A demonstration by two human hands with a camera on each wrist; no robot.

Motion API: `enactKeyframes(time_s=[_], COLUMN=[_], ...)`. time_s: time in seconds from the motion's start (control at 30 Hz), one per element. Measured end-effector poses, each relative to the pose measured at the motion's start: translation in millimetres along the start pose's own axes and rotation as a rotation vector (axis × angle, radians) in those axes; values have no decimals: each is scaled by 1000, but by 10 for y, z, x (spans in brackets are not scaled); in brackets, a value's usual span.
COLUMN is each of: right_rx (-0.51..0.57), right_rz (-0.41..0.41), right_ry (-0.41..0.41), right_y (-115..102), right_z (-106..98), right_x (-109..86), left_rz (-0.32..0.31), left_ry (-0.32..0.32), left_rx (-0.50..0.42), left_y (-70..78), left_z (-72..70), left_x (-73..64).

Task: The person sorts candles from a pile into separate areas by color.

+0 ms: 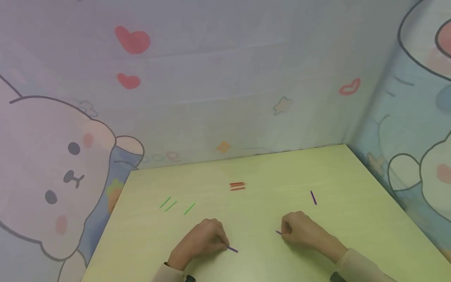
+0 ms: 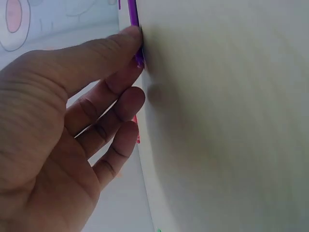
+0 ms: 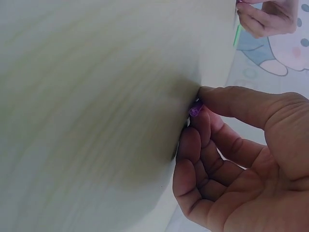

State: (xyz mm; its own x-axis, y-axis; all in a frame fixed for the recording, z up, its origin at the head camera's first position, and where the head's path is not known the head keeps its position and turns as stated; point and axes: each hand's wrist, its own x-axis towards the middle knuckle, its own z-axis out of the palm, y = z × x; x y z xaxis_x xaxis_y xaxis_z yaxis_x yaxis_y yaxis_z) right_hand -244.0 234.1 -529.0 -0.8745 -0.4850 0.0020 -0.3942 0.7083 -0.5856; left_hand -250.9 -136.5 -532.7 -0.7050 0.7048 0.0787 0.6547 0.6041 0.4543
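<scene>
Near the front of the table, my left hand (image 1: 204, 239) pinches a thin purple stick (image 1: 232, 249) by one end between thumb and index finger. In the left wrist view the purple stick (image 2: 134, 14) extends past the fingertips, close over the tabletop. To the right, my right hand (image 1: 304, 230) pinches another purple stick (image 1: 278, 232), its pointed end showing to the left of the fingers. The right wrist view shows this stick's blunt end (image 3: 195, 109) between thumb and index finger; the grip hides its middle. A third purple stick (image 1: 313, 197) lies beyond the right hand.
Three red sticks (image 1: 237, 188) lie close together toward the back middle of the pale yellow table (image 1: 275, 172). Three green sticks (image 1: 189, 208) lie slanted on the left. A printed cloth wall (image 1: 211, 117) rises along the table's back edge, with more on both sides.
</scene>
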Motion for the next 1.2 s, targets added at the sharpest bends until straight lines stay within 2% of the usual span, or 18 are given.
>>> enactKeyframes(time_s=[0.17, 0.43, 0.6, 0.77, 0.9, 1.07, 1.2], right_rx=[3, -6, -2, -13, -31, -75, -70], right_rz=[-3, -5, -17, -26, -25, -19, 9], right_ry=[0, 5, 3, 6, 21, 79, 113], right_y=[1, 10, 19, 29, -3, -19, -32], right_z=[-5, 22, 18, -30, -176, -462, -703], right_x=[0, -3, -2, 27, 62, 152, 207], left_rz=[11, -24, -14, -6, -16, -24, -30], left_ry=[30, 7, -9, 1, 12, 21, 26], left_rx=[45, 25, 52, 63, 40, 13, -3], left_y=[44, 102, 137, 143, 131, 127, 128], left_z=[4, -20, -6, -1, 3, 8, 10], left_x=[-7, 7, 22, 38, 37, 21, 8])
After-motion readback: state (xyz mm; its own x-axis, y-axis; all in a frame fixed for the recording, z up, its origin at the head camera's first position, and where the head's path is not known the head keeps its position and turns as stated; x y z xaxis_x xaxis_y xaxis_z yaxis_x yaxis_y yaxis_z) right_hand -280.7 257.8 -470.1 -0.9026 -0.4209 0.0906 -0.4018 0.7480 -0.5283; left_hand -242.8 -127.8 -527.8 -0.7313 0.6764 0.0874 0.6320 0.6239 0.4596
